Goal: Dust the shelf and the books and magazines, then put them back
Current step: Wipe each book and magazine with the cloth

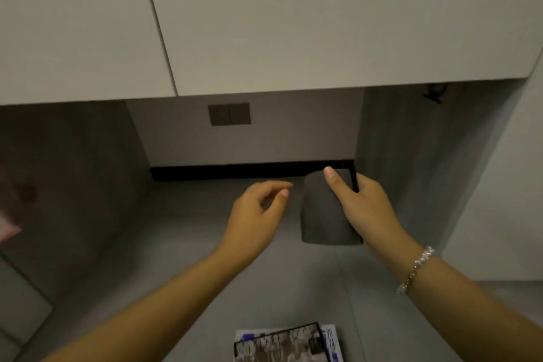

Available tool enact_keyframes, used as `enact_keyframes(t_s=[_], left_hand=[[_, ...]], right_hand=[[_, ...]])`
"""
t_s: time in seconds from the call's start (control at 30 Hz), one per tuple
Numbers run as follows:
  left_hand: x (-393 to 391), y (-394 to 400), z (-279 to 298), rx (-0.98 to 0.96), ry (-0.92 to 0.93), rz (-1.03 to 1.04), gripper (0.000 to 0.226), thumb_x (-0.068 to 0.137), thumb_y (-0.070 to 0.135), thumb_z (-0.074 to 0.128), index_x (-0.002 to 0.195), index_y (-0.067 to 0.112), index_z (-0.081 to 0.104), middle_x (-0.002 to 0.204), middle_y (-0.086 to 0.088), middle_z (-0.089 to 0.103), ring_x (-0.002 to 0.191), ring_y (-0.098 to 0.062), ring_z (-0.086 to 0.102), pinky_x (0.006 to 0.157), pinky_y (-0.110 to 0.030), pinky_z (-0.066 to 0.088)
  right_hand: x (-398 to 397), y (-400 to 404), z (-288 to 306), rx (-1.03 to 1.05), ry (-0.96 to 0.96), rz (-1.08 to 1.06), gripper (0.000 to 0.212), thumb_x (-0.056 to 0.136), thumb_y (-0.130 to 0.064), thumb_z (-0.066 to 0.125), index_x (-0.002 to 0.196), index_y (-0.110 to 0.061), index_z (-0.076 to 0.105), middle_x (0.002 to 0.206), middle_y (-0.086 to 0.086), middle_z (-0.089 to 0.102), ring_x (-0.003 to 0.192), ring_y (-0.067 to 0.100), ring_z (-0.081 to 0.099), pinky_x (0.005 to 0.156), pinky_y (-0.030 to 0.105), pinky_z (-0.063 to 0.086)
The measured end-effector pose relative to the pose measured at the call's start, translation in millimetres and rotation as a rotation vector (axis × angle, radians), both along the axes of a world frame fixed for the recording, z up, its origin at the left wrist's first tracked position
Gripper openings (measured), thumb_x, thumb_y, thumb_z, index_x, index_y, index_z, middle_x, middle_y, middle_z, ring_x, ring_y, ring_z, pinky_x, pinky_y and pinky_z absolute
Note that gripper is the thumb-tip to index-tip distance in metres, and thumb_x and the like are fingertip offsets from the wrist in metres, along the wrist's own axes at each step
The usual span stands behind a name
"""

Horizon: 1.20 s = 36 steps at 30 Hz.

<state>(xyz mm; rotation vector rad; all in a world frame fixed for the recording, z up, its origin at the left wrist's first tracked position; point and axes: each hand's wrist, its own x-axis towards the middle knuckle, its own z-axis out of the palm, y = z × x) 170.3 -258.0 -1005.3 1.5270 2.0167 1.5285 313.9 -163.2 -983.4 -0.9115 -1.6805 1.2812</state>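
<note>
My right hand [363,203] grips a dark grey book [324,211] at its right edge, thumb laid across the cover, holding it over the grey shelf surface [191,244] near the back right corner. My left hand [258,209] hovers just left of the book, fingers loosely curled, thumb and forefinger close together, holding nothing. A stack of magazines [288,342] with patterned covers lies at the near edge of the surface, partly cut off by the frame.
White cabinet doors [264,23] hang overhead. A dark double switch plate [229,114] sits on the back wall, with a black strip [235,172] along its base. A side wall [411,156] stands right of the book. A blurred pinkish object [8,226] shows at far left.
</note>
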Motion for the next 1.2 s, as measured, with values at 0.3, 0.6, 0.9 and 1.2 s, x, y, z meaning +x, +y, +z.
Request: enact_keyframes(t_s=[0.3, 0.6, 0.9, 1.2], left_hand=[[-10.4, -43.4, -128.3, -0.425, -0.109, -0.029, 0.023, 0.097, 0.026, 0.051, 0.118, 0.021, 0.061, 0.114, 0.002, 0.061, 0.101, -0.009, 0.057, 0.083, -0.013, 0.043], [-10.5, -80.8, -220.3, -0.861, -0.249, 0.158, 0.053, 0.093, 0.034, 0.057, 0.138, 0.010, 0.044, 0.137, -0.014, 0.042, 0.123, -0.030, 0.049, 0.104, -0.035, 0.039], [-9.2, -115.8, -252.9, -0.711, -0.520, 0.224, 0.024, 0.094, 0.012, 0.057, 0.117, 0.017, 0.057, 0.113, -0.002, 0.064, 0.103, -0.021, 0.062, 0.090, -0.030, 0.047], [-5.5, -123.8, -252.3, -0.731, -0.451, 0.256, 0.015, 0.090, 0.001, 0.057, 0.095, 0.010, 0.068, 0.092, -0.002, 0.067, 0.084, -0.011, 0.063, 0.067, -0.006, 0.045]], right_hand=[[6.8, -22.3, -130.7, -0.148, -0.377, 0.133, 0.035, 0.092, -0.043, 0.052, 0.094, -0.013, 0.069, 0.089, 0.006, 0.070, 0.080, 0.018, 0.065, 0.075, 0.033, 0.052], [10.1, -36.3, -202.8, 0.218, -0.602, 0.179, 0.022, 0.091, -0.034, 0.058, 0.086, -0.015, 0.065, 0.086, -0.001, 0.059, 0.080, 0.017, 0.054, 0.064, 0.020, 0.039], [32.6, -81.5, -267.9, 0.208, -0.915, 0.543, 0.062, 0.093, -0.055, 0.041, 0.144, -0.018, 0.036, 0.149, -0.008, 0.034, 0.138, 0.009, 0.025, 0.105, 0.009, 0.011], [29.9, -85.5, -292.8, 0.318, -0.972, 0.616, 0.109, 0.059, -0.089, -0.016, 0.148, -0.036, 0.016, 0.147, -0.023, -0.003, 0.133, -0.006, -0.014, 0.106, 0.015, -0.013]])
